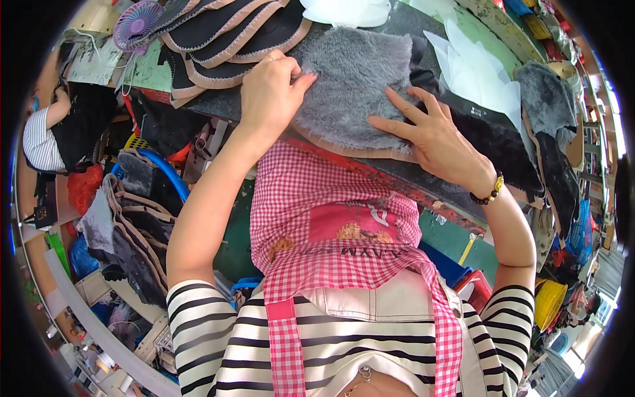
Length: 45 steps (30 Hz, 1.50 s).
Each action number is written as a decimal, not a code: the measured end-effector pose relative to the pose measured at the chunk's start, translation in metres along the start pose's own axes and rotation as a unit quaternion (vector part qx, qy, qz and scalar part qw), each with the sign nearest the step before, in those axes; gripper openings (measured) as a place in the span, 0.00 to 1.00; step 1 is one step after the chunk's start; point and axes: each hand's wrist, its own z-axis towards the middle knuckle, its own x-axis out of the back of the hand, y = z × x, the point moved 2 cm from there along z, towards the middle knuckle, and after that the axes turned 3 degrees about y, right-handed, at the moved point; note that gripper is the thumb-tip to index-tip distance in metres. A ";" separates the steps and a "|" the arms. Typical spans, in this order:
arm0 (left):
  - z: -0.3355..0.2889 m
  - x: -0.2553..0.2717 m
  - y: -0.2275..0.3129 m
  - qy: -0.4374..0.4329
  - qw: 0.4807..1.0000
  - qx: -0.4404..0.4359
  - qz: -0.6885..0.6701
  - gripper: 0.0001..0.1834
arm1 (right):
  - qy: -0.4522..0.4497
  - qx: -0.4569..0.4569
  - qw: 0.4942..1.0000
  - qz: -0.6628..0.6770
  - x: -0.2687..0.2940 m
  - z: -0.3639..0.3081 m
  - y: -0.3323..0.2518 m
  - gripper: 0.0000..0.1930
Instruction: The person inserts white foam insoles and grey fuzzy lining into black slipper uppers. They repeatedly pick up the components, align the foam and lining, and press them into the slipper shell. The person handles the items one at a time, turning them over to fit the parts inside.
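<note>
Grey plush fabric piece with a curved beige rim (pixel 354 79) lies pile up on the dark, red-edged worktop (pixel 450 192), its rim close to the worktop's front edge. At the piece's left side is the left hand (pixel 271 96), its fingers bent in and narrow, the thumb at the plush; whether they pinch it I cannot tell. The right hand (pixel 443 139) rests on the piece's right part, fingers spread wide. Toward the worktop's far left corner, curved black pieces with beige, zigzag-stitched borders (pixel 231 38) overlap near a round purple fan (pixel 137 25); right of the plush lie white translucent sheets (pixel 473 73)
</note>
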 end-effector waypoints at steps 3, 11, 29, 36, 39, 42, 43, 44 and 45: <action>-0.005 0.000 0.022 0.094 0.988 -0.047 0.110 0.15 | 0.011 0.008 0.999 -0.052 -0.009 -0.007 -0.001 0.42; -0.033 -0.026 0.083 -0.137 0.964 -0.228 -0.014 0.35 | -0.004 -0.133 0.956 0.263 0.041 -0.037 0.052 0.25; -0.017 -0.084 0.187 -0.158 0.924 -0.309 -0.160 0.23 | -0.020 -0.046 0.999 -0.017 0.057 -0.091 0.052 0.22; -0.020 -0.106 0.206 -0.103 0.898 -0.428 0.003 0.13 | 0.154 -0.364 0.913 0.099 0.100 -0.169 0.094 0.26; -0.023 -0.105 0.211 -0.111 0.881 -0.460 0.023 0.12 | 0.130 -0.435 0.825 0.337 0.098 -0.174 0.096 0.15; -0.022 -0.106 0.215 -0.142 0.874 -0.463 0.048 0.12 | 0.158 -0.446 0.795 0.381 0.096 -0.170 0.094 0.13; -0.021 -0.105 0.215 -0.150 0.873 -0.461 0.047 0.11 | 0.169 -0.456 0.787 0.379 0.097 -0.164 0.088 0.13; -0.021 -0.105 0.215 -0.157 0.873 -0.460 0.046 0.11 | 0.122 -0.444 0.817 0.347 0.094 -0.165 0.094 0.14; -0.020 -0.106 0.216 -0.163 0.875 -0.454 0.042 0.11 | 0.075 -0.430 0.843 0.314 0.091 -0.166 0.097 0.15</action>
